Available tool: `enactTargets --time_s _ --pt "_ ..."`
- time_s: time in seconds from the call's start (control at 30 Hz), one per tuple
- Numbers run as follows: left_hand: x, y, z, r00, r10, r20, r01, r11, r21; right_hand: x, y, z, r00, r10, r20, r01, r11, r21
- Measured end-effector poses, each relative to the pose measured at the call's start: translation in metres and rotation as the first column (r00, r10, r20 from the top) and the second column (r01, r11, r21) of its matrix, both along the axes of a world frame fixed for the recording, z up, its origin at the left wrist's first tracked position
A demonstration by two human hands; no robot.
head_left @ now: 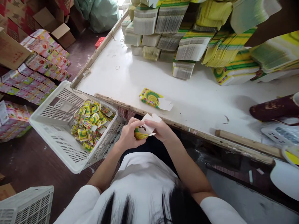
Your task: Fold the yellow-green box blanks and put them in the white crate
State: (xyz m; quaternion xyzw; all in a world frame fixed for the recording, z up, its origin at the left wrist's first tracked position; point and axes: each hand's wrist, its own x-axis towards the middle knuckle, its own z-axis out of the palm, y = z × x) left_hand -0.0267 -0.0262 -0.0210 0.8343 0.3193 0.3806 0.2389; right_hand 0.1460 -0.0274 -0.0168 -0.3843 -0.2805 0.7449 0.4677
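Close to my body, just off the table's front edge, a small yellow-green carton [141,133] with white inner flaps is held between both hands. My left hand [130,133] wraps round its printed side, fingers closed. From the other side my right hand [161,129] pinches the white flaps, and its fingertips are partly hidden. On the white table [112,81] just beyond lies another yellow-green carton [151,98], its white end flap sticking out to the right. At my left, a white plastic basket [52,133] holds a heap of small yellow-green cartons [90,123].
Bundles of flat yellow-green cartons [193,46] are stacked along the table's back. A dark red mug [273,107] lies at the right. A wooden strip [247,146] edges the table. Pink boxes [35,77] and an open cardboard box [62,32] stand on the floor left.
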Motion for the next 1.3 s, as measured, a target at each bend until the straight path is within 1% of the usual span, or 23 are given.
enactTargets --time_s 0.03,0.07,0.1,0.17,0.23,0.3,0.37,0.4,0.47,0.53,0.6,0.63,0.7,0.73,0.83,0.9,1.0,1.03,1.07,1.17,1.2,1.3 --pt "0.001 -0.001 -0.001 1.000 -0.005 0.019 0.005 1.000 0.008 -0.001 0.000 -0.004 0.998 0.037 -0.050 -0.039 0.998 -0.043" --pt "0.001 -0.001 -0.001 1.000 -0.003 0.029 0.003 1.000 -0.004 -0.003 -0.002 -0.009 0.995 0.047 -0.093 -0.052 0.997 -0.059" --pt "0.001 -0.001 -0.002 0.999 0.008 0.034 -0.007 0.999 -0.036 -0.005 -0.005 -0.014 0.990 0.045 -0.136 -0.052 0.997 -0.050" --pt "0.000 0.000 -0.002 0.997 0.063 0.051 -0.056 0.990 -0.131 -0.009 -0.012 -0.022 0.977 0.047 -0.210 -0.042 0.999 0.026" --pt "-0.001 0.002 -0.002 0.992 0.111 0.066 -0.096 0.973 -0.208 -0.013 -0.019 -0.026 0.978 0.029 -0.208 -0.005 0.993 0.115" --pt "0.000 0.005 -0.002 0.991 0.110 0.069 -0.092 0.969 -0.229 -0.015 -0.022 -0.025 0.990 -0.044 -0.131 0.066 0.984 0.168" --pt "0.002 0.006 -0.002 0.995 0.090 0.050 -0.079 0.977 -0.197 -0.017 -0.021 -0.020 0.991 -0.122 -0.060 0.131 0.975 0.177" --pt "0.004 0.006 -0.002 0.996 0.089 0.031 -0.083 0.983 -0.166 -0.017 -0.019 -0.017 0.989 -0.139 -0.042 0.144 0.976 0.165" --pt "0.006 0.006 -0.001 0.996 0.088 -0.026 -0.091 0.991 -0.095 -0.017 -0.016 -0.011 0.992 -0.127 -0.022 0.129 0.985 0.116" --pt "0.006 0.005 0.000 0.992 0.075 -0.103 -0.080 0.996 -0.039 -0.017 -0.013 -0.010 0.995 -0.097 0.009 0.096 0.992 0.083" --pt "0.004 0.004 0.002 0.982 0.066 -0.175 -0.072 0.997 -0.031 -0.016 -0.013 -0.013 0.995 -0.079 0.062 0.072 0.991 0.117" --pt "0.002 0.004 0.002 0.976 0.076 -0.207 -0.087 0.995 -0.045 -0.016 -0.015 -0.016 0.992 -0.086 0.094 0.070 0.984 0.163" --pt "0.000 0.005 0.001 0.962 0.090 -0.257 -0.119 0.988 -0.099 -0.016 -0.019 -0.022 0.977 -0.134 0.166 0.079 0.950 0.301" --pt "-0.001 0.006 0.000 0.958 0.081 -0.274 -0.121 0.984 -0.132 -0.017 -0.021 -0.025 0.961 -0.166 0.220 0.071 0.921 0.384" --pt "0.000 0.009 -0.006 0.964 0.050 -0.259 -0.100 0.978 -0.183 -0.018 -0.027 -0.029 0.866 -0.288 0.409 -0.018 0.800 0.600" --pt "0.002 0.009 -0.008 0.968 0.093 -0.234 -0.132 0.978 -0.159 -0.018 -0.028 -0.028 0.799 -0.384 0.462 -0.036 0.738 0.674" --pt "-0.001 0.007 -0.004 0.939 0.221 -0.262 -0.251 0.964 -0.086 -0.014 -0.025 -0.028 0.722 -0.537 0.438 0.074 0.688 0.721" --pt "-0.003 0.007 -0.002 0.929 0.249 -0.273 -0.278 0.958 -0.073 -0.011 -0.024 -0.028 0.701 -0.553 0.450 0.066 0.679 0.732" --pt "-0.005 0.006 0.000 0.925 0.264 -0.272 -0.294 0.953 -0.072 -0.009 -0.023 -0.028 0.686 -0.548 0.478 0.017 0.669 0.743" --pt "-0.013 0.006 0.007 0.933 0.263 -0.244 -0.294 0.950 -0.101 -0.002 -0.020 -0.029 0.659 -0.465 0.591 -0.222 0.630 0.744" --pt "-0.014 0.007 0.009 0.935 0.259 -0.244 -0.292 0.950 -0.113 0.001 -0.018 -0.029 0.647 -0.449 0.616 -0.269 0.622 0.736" --pt "-0.018 0.012 0.014 0.938 0.218 -0.269 -0.266 0.951 -0.157 0.014 -0.010 -0.027 0.630 -0.421 0.653 -0.321 0.624 0.713"
